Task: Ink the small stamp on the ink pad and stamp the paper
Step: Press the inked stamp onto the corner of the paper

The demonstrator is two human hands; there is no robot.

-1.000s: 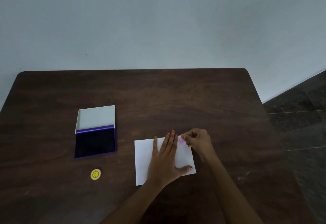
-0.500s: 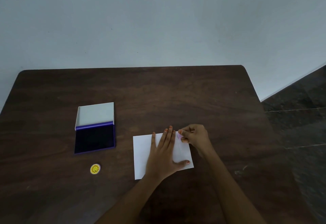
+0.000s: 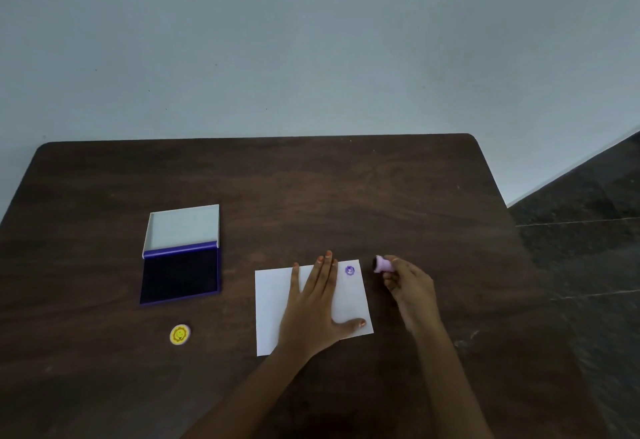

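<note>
Right hand [image 3: 410, 283] grips the small stamp [image 3: 383, 264] sideways, inked end toward the paper [image 3: 349, 303]; left hand [image 3: 313, 303] lies spread flat on it.

A dark wooden table [image 3: 311, 189] stands against a plain pale wall [image 3: 311, 40] — dark tiled floor [image 3: 588, 238] at right.

Pink stamp [image 3: 383, 264] lifted beside printed paper [image 3: 277, 295]; ink pad [image 3: 180, 277] open.

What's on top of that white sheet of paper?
The left hand lies flat on the paper, pinning it to the table. A small purple stamp mark shows near its far right corner. Whatever lies under the palm is hidden.
</note>
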